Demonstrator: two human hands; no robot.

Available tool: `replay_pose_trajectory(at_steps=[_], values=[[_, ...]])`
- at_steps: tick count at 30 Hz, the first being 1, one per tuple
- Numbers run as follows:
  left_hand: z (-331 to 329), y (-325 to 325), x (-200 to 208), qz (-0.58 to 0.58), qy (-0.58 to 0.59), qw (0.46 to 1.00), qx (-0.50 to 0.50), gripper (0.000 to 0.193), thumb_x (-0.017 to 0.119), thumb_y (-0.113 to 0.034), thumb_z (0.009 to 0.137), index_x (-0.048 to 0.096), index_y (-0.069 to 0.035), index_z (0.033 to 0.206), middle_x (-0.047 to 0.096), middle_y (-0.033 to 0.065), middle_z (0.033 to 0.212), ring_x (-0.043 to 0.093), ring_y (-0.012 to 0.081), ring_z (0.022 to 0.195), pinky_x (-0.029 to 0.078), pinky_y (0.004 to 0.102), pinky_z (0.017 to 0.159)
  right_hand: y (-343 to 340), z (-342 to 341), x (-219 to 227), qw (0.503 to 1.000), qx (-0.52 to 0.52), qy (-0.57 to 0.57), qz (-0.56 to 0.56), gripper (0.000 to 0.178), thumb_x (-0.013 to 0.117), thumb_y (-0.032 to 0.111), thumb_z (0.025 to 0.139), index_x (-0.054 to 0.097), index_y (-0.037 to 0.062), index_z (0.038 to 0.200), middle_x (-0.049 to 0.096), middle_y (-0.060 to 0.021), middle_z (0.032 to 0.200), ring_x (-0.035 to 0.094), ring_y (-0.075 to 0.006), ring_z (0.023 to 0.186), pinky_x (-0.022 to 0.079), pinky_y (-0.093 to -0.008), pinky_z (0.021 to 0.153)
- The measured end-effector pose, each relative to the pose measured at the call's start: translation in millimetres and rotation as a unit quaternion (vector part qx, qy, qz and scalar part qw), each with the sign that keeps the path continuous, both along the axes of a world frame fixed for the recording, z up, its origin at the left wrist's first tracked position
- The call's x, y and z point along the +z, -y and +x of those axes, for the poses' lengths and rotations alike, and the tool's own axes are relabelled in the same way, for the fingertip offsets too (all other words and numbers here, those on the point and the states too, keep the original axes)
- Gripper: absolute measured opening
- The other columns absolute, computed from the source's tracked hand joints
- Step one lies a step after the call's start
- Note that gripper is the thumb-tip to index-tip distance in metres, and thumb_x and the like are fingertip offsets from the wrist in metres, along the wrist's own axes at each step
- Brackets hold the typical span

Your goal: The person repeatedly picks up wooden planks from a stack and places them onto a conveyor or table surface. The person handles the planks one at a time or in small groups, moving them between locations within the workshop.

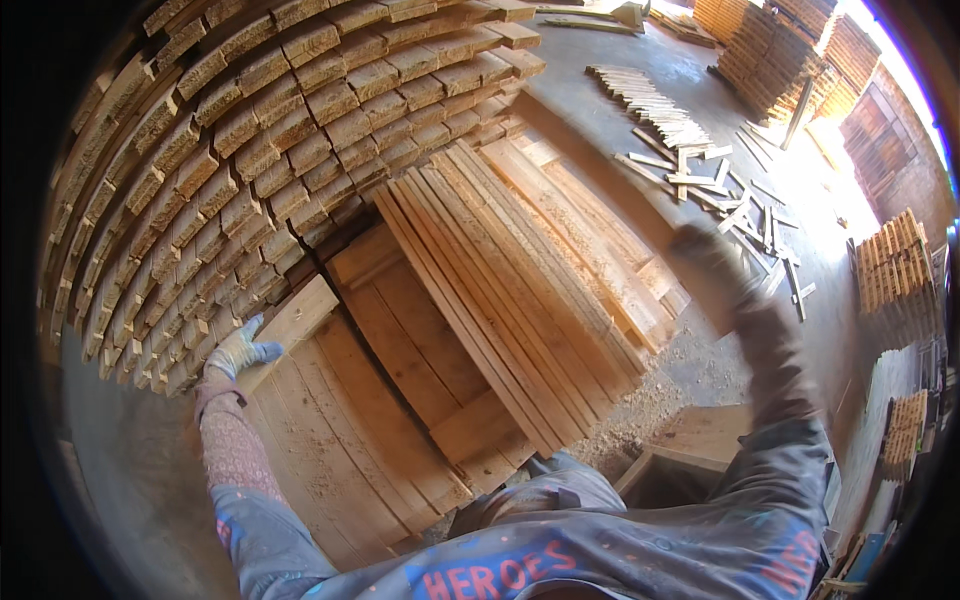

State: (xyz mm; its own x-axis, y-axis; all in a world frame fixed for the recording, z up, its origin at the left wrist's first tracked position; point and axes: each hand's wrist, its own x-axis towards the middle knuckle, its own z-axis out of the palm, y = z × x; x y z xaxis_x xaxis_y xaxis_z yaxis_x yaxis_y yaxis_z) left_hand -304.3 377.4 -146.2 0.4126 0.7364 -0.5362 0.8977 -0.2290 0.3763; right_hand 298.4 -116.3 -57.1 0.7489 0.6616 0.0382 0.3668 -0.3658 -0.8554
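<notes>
Have a sawdusty brown plank panel point(330, 430) right up front, pale batten point(302, 320) across its far end. Resting splayed left hand point(242, 350) at batten's edge; can't tell grip of blurry right hand point(702, 255).

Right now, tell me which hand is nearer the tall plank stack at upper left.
Left. The left hand is at the pale crosspiece, close to the plank stack; the right hand, blurred, is off past the board pile.
</notes>
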Motion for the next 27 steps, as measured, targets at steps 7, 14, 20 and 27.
replay_pose_trajectory(at_steps=[7,14,20,27], values=[[23.4,19.9,7.2,0.143,-0.118,0.972,-0.143,0.124,0.096,-0.054,0.054,0.042,-0.005,0.155,0.048,0.0243,0.153,0.043,0.0391,0.143,0.034,0.0453,0.120,14.2,141.5,75.9,0.685,-0.047,0.705,-0.180,0.079,0.070,0.042,0.097,0.033,0.0085,0.159,0.044,-0.0291,0.153,0.050,-0.0375,0.138,0.047,-0.0474,0.108],[-26.9,104.9,25.6,0.248,-0.075,0.964,-0.058,0.104,0.089,-0.056,0.067,0.045,-0.003,0.147,0.053,0.0268,0.142,0.052,0.0403,0.133,0.043,0.0488,0.111,-166.5,-293.5,-34.2,0.859,0.496,0.080,-0.099,0.089,0.081,0.045,0.086,0.042,-0.0001,0.152,0.056,-0.0278,0.142,0.054,-0.0428,0.134,0.044,-0.0432,0.113],[-42.9,124.1,132.5,0.100,0.301,0.943,0.096,0.098,0.087,-0.064,0.071,0.061,0.005,0.135,0.064,0.0209,0.134,0.057,0.0285,0.129,0.044,0.0399,0.111,-246.9,-504.0,-67.3,0.769,0.482,-0.406,0.106,0.119,0.096,0.039,0.070,0.026,-0.0055,0.155,0.048,-0.0246,0.152,0.048,-0.0334,0.140,0.038,-0.0431,0.119],[-300.0,161.2,-55.4,0.260,0.106,0.855,0.436,0.099,0.064,-0.070,0.088,0.030,-0.013,0.161,0.053,0.0232,0.149,0.053,0.0392,0.134,0.043,0.0485,0.113,-209.7,-466.8,-51.0,0.785,0.385,-0.476,0.098,0.084,0.078,0.010,0.086,0.030,-0.0024,0.154,0.070,-0.0208,0.117,0.072,-0.0283,0.101,0.059,-0.0376,0.093]])
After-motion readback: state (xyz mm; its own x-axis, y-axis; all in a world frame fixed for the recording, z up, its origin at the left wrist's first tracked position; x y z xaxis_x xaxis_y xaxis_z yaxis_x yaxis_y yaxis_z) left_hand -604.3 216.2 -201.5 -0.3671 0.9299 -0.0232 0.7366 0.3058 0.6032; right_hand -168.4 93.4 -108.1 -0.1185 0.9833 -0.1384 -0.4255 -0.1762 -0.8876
